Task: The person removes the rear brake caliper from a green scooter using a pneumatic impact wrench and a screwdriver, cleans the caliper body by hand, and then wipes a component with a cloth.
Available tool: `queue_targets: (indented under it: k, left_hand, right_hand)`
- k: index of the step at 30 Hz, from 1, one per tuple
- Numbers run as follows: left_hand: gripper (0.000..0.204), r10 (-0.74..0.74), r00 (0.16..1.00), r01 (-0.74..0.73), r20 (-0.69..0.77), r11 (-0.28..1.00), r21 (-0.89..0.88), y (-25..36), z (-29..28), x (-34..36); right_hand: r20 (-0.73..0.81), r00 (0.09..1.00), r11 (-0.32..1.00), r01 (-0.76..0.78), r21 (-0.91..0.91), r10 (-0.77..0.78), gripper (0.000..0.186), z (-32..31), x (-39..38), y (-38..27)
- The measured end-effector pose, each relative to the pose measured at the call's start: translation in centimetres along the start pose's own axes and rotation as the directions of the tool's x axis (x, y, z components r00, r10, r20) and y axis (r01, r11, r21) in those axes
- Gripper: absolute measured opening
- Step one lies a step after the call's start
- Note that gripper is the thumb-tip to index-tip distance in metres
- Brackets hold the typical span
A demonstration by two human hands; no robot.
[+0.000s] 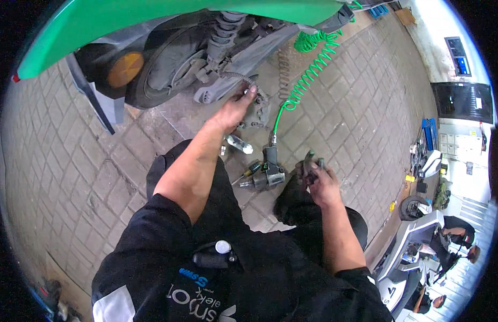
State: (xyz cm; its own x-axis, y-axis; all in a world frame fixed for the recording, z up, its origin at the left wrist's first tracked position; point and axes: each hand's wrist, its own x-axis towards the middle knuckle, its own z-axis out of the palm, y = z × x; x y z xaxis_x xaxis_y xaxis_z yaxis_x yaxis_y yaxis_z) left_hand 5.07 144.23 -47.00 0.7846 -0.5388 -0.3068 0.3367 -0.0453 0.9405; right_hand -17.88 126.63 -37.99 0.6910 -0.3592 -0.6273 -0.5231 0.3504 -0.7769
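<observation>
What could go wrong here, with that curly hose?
The green coiled plastic hose runs to the black pistol-shaped air tool on the paving, so a snag might drag it.
The small silvery metal piece lies on the ground and could get kicked away.
The left hand is at a thin, dark ribbed tube; a hard tug might damage it.

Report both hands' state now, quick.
Left hand: fingers curled by the thin, dark grey ribbed tube; whether they grip it cannot be told.
Right hand: fingers partly curled; whether it holds anything cannot be told.

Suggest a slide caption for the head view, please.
Left hand near wheel, right hand beside air tool with green hose.
</observation>
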Motion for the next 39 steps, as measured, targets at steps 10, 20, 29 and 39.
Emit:
queue_targets:
  k: [10,20,29,39]
  left_hand:
    - [0.082,-0.157,0.981,0.124,0.118,0.961,0.247,-2.9,-0.2,2.1]
    - [0.084,-0.208,0.971,0.149,0.115,0.909,0.388,-3.9,0.6,2.6]
    - [0.084,-0.142,0.985,0.153,0.094,0.981,-0.122,-4.5,0.5,1.7]
    - [0.072,-0.214,0.976,0.198,-0.047,0.953,-0.230,-1.2,0.1,-1.5]
  right_hand:
    - [0.322,0.871,0.704,0.491,-0.513,-0.372,0.026,2.9,1.7,-1.7]
    - [0.329,0.734,0.497,0.656,-0.568,-0.594,0.033,5.0,1.8,-2.6]
    - [0.014,0.801,0.555,0.427,-0.714,-0.599,0.024,6.4,4.8,-0.6]
    - [-0.017,0.816,0.510,0.344,-0.789,-0.577,0.043,7.3,12.1,1.7]
